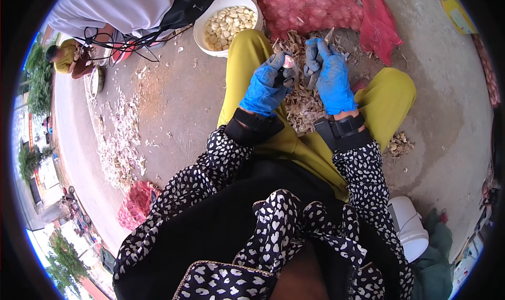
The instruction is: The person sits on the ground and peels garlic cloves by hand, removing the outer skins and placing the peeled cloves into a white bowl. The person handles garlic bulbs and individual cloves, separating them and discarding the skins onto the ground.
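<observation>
Between both knees my left hand (272, 81), in a blue glove with dark-smudged fingers, grips a pinkish garlic clove (288, 61). My right hand (331, 75), gloved the same way, is closed on a slim pale object (330, 35) that sticks out past its fingertips; whether it is a small knife or a strip of skin is unclear. The two hands are slightly apart. Dry garlic skins (302, 106) are heaped on the concrete below them. Beyond my left knee stands a white bucket (199, 33) holding many peeled garlic cloves (229, 26).
A red mesh sack (311, 8) full of garlic bulbs lies ahead. At the upper left is a person in pale clothing (114, 8), with black cables nearby; another person (67, 59) sits farther off. Skins (120, 142) litter the left floor. A white pail (408, 229) lies at right.
</observation>
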